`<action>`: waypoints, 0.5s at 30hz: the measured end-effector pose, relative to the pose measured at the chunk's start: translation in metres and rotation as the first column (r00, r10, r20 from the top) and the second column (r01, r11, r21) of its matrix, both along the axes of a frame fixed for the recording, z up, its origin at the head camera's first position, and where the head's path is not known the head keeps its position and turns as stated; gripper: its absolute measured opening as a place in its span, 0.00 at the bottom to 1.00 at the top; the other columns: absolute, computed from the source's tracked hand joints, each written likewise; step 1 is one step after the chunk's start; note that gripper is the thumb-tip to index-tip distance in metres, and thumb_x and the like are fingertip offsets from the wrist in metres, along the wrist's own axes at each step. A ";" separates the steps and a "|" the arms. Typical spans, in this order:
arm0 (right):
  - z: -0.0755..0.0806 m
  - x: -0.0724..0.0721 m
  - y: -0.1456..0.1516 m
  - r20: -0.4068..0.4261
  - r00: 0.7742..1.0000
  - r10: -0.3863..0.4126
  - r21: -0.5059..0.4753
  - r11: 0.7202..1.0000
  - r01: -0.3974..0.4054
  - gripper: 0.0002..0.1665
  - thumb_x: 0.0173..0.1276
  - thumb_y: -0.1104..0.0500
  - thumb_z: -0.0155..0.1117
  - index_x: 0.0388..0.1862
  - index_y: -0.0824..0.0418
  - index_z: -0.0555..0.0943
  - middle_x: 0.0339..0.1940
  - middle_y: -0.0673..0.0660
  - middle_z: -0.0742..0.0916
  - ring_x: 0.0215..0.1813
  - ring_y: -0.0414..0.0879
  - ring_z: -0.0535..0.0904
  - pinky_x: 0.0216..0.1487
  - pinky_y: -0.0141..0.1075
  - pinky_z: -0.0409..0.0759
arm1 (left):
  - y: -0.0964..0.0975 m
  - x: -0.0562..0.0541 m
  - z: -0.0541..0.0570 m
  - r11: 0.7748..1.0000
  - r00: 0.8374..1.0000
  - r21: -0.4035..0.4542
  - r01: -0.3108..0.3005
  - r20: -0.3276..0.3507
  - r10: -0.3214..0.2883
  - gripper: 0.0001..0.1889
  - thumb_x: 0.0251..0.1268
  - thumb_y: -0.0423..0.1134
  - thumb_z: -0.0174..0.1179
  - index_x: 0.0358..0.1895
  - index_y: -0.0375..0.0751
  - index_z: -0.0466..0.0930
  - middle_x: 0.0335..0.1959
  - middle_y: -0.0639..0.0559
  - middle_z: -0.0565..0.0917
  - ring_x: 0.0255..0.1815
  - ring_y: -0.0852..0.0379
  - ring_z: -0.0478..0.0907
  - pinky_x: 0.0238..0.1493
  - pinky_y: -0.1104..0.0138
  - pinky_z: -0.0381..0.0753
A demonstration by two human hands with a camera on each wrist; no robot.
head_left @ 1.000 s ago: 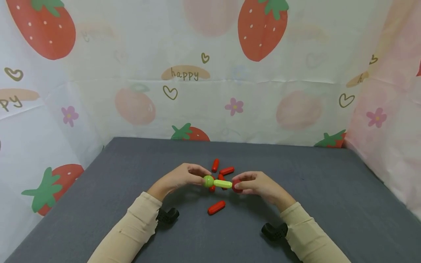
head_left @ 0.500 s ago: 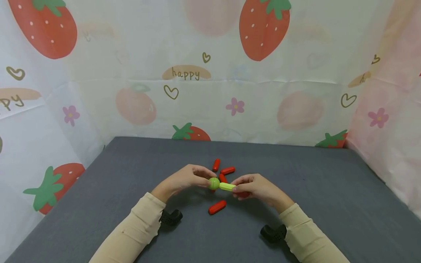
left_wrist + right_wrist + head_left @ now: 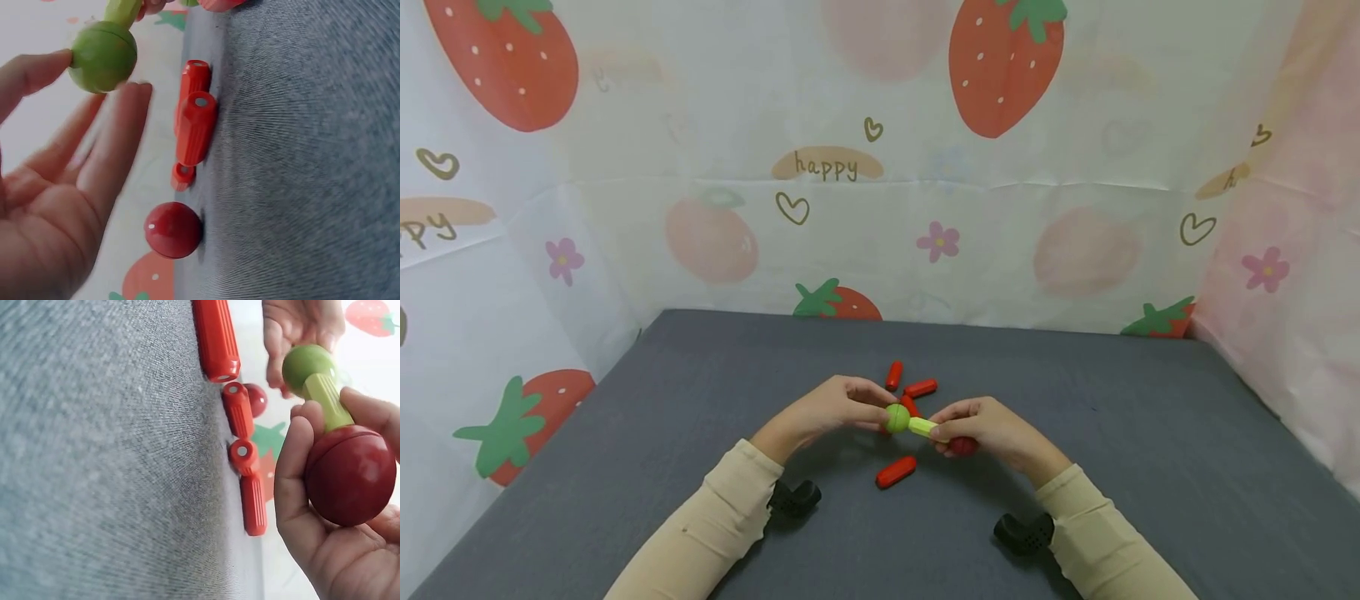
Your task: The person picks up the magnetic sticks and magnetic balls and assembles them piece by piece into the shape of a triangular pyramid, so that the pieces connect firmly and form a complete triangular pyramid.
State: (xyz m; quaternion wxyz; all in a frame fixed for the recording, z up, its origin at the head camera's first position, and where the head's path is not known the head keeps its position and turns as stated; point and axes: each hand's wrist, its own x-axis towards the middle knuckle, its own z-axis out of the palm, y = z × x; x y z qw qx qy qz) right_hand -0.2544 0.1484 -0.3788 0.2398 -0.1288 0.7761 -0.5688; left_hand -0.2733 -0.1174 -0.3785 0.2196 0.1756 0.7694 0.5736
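Note:
Above the table, a yellow-green ribbed rod [image 3: 921, 427] joins a green ball [image 3: 897, 418] at one end and a dark red ball [image 3: 351, 475] at the other. My left hand [image 3: 835, 408] holds the green ball at its thumb and fingertips; in the left wrist view the thumb touches its side and the fingers are blurred. My right hand [image 3: 1000, 429] pinches the rod between thumb and fingers, with the red ball lying against the inside of the hand. Red rods [image 3: 197, 128] with small silvery dots on their ends lie below, several of them, near another red ball [image 3: 174, 230].
One red rod [image 3: 896, 472] lies nearer to me than the rest. The dark grey table [image 3: 737, 358] ends at a white strawberry-print cloth [image 3: 940, 283]. Black wrist devices [image 3: 1024, 533] sit under the cream sleeves [image 3: 700, 517].
Both hands have shifted the joined pieces slightly right and nearer to me. My right hand's grasp has gone from the red ball to the yellow-green rod, and the rod tilts more.

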 end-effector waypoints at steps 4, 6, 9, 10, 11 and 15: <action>0.002 -0.001 0.001 0.004 0.999 -0.042 -0.008 0.999 0.042 0.20 0.68 0.56 0.67 0.52 0.69 0.84 0.32 0.52 0.89 0.35 0.41 0.84 0.44 0.37 0.84 | 0.001 0.002 0.004 0.999 0.999 -0.041 -0.027 0.026 0.028 0.18 0.63 0.37 0.66 0.53 0.31 0.81 0.49 0.42 0.85 0.45 0.56 0.84 0.53 0.58 0.85; 0.002 -0.001 0.001 0.009 0.998 -0.063 -0.016 0.998 0.063 0.20 0.68 0.56 0.67 0.52 0.69 0.84 0.31 0.51 0.89 0.35 0.41 0.84 0.45 0.37 0.85 | 0.001 0.004 0.005 0.997 0.999 -0.070 -0.023 0.037 0.025 0.16 0.63 0.36 0.66 0.50 0.31 0.81 0.45 0.43 0.87 0.42 0.56 0.85 0.51 0.60 0.86; 0.002 -0.002 0.002 0.014 0.997 -0.079 -0.028 0.996 0.079 0.20 0.68 0.56 0.67 0.53 0.69 0.84 0.31 0.51 0.89 0.36 0.40 0.84 0.46 0.36 0.85 | 0.002 0.008 0.007 0.993 0.999 -0.121 0.018 0.044 -0.012 0.14 0.63 0.36 0.67 0.48 0.32 0.82 0.40 0.47 0.88 0.39 0.57 0.86 0.47 0.63 0.86; 0.002 -0.002 0.002 0.015 0.996 -0.082 -0.031 0.996 0.083 0.20 0.68 0.57 0.67 0.53 0.70 0.83 0.31 0.51 0.89 0.36 0.40 0.84 0.45 0.36 0.85 | 0.003 0.009 0.007 0.991 0.998 -0.131 0.035 0.050 -0.028 0.14 0.62 0.36 0.67 0.47 0.32 0.82 0.39 0.48 0.88 0.38 0.57 0.86 0.46 0.63 0.87; 0.001 -0.003 0.002 0.016 0.996 -0.085 -0.034 0.996 0.086 0.20 0.68 0.57 0.67 0.53 0.70 0.83 0.31 0.51 0.89 0.36 0.40 0.84 0.45 0.36 0.85 | 0.004 0.010 0.007 0.989 0.998 -0.140 0.049 0.056 -0.041 0.13 0.62 0.36 0.67 0.46 0.32 0.82 0.38 0.49 0.88 0.37 0.57 0.86 0.45 0.63 0.87; 0.001 -0.003 0.003 0.021 0.996 -0.089 -0.045 0.995 0.089 0.20 0.68 0.57 0.67 0.52 0.70 0.83 0.31 0.51 0.89 0.35 0.40 0.84 0.45 0.35 0.85 | 0.008 0.013 0.007 0.982 0.994 -0.165 0.087 0.075 -0.076 0.14 0.60 0.34 0.68 0.46 0.30 0.81 0.37 0.47 0.87 0.36 0.57 0.85 0.44 0.62 0.87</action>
